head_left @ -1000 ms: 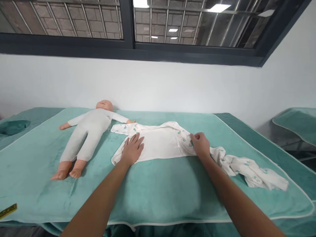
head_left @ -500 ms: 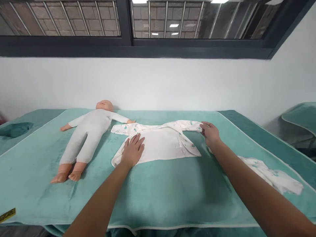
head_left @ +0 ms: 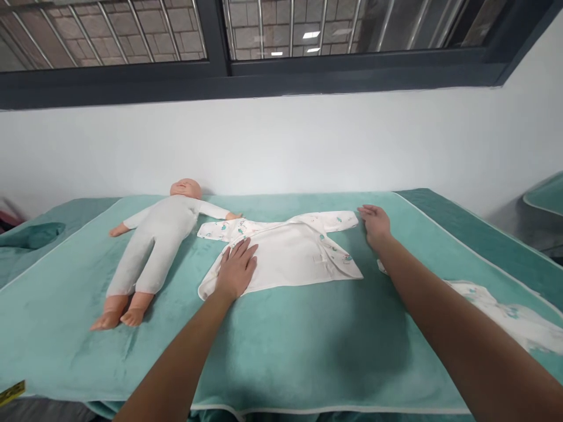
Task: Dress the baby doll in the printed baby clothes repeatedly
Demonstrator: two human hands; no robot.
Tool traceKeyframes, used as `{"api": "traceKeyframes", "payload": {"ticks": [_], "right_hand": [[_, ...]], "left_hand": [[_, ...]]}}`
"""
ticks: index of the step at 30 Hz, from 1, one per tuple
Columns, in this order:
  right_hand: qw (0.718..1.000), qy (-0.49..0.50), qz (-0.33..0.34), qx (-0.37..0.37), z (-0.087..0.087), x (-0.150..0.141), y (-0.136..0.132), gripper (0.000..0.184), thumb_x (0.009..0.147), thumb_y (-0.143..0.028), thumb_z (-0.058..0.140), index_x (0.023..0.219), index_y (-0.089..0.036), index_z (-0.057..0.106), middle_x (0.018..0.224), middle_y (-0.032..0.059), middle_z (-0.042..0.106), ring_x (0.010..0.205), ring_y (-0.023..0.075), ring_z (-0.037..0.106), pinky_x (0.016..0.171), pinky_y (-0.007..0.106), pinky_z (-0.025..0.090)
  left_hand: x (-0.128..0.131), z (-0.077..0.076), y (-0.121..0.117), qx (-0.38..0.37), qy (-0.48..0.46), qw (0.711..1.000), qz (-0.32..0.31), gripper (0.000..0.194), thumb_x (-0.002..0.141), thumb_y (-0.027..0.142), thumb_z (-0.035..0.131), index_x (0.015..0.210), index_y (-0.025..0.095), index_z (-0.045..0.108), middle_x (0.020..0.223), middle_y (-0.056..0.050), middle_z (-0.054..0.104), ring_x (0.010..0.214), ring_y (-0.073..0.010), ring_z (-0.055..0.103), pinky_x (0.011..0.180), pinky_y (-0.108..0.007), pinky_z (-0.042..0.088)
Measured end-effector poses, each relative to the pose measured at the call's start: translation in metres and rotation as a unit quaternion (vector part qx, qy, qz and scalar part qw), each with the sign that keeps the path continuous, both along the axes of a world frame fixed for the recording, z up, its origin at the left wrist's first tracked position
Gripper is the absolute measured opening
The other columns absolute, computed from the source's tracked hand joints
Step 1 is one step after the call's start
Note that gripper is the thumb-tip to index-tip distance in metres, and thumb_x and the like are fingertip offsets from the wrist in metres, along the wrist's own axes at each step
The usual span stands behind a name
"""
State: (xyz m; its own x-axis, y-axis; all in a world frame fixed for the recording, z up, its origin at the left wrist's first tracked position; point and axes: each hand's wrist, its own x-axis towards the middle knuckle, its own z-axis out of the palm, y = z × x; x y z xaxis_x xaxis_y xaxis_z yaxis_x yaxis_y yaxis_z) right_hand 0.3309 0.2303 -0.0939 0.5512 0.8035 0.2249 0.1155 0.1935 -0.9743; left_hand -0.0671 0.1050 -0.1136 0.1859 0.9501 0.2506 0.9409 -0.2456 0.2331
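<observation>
A white baby shirt (head_left: pixel 290 258) with small green and coloured prints lies spread on the green sheet, its two sleeves stretched out sideways. My left hand (head_left: pixel 237 266) rests flat on the shirt's left side, fingers spread. Just beyond the end of the right sleeve is my right hand (head_left: pixel 375 225), apart from the cloth, with its fingers loosely extended and nothing visible in them. To the left a baby doll (head_left: pixel 160 234) in a white suit lies on its back; its hand reaches close to the shirt's left shoulder.
Another white printed garment (head_left: pixel 505 313) lies at the right, partly behind my right forearm. The green sheet (head_left: pixel 308 346) covers the table, which stands against a white wall below a dark-framed window (head_left: pixel 229 69). A yellow-black strip (head_left: pixel 12 392) is at the lower left edge.
My right hand has let go of the right sleeve's end and now sits slightly apart from it. My left hand stays on the shirt. The view has tilted slightly.
</observation>
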Motion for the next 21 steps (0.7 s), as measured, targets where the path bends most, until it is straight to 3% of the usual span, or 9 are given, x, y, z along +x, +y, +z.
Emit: {"api": "traceKeyframes", "payload": {"ticks": [6,10,16,21], "right_hand": [[0.983,-0.153,-0.047,-0.091,-0.009,-0.014,-0.012,0.027,0.072,-0.035,0.061,0.094,-0.019,0.056,0.101,0.0086,0.064,0.096,0.023,0.057,0.09,0.038,0.043],[0.967,-0.206,-0.049,-0.142,-0.008,-0.019,-0.016,0.033,0.068,-0.033,0.067,0.097,-0.018,0.059,0.104,0.0111,0.064,0.105,0.0274,0.055,0.095,0.039,0.04],[0.972,-0.172,-0.019,-0.156,0.001,-0.009,-0.01,0.031,0.058,-0.022,0.074,0.086,-0.017,0.061,0.093,0.0093,0.066,0.097,0.0271,0.06,0.085,0.037,0.046],[0.991,-0.081,0.048,-0.09,0.005,-0.01,-0.001,0.028,0.061,-0.018,0.066,0.088,-0.017,0.061,0.083,0.003,0.068,0.077,0.018,0.064,0.07,0.031,0.051]], "left_hand": [[-0.001,-0.002,0.0,0.012,-0.01,1.0,-0.001,0.044,0.097,0.034,0.031,0.135,0.029,0.052,0.152,-0.001,0.042,0.142,-0.0207,0.034,0.12,-0.048,0.02],[0.0,-0.001,-0.001,0.011,-0.016,1.0,-0.002,0.044,0.097,0.033,0.03,0.135,0.027,0.053,0.151,-0.002,0.042,0.142,-0.021,0.034,0.12,-0.049,0.02],[0.001,0.0,-0.001,-0.001,-0.021,1.0,0.0,0.044,0.097,0.033,0.031,0.134,0.027,0.053,0.152,-0.001,0.042,0.143,-0.021,0.033,0.12,-0.049,0.02],[0.001,0.001,-0.001,0.001,-0.023,1.0,0.002,0.044,0.097,0.033,0.03,0.134,0.026,0.053,0.152,-0.001,0.042,0.142,-0.0206,0.033,0.12,-0.049,0.019]]}}
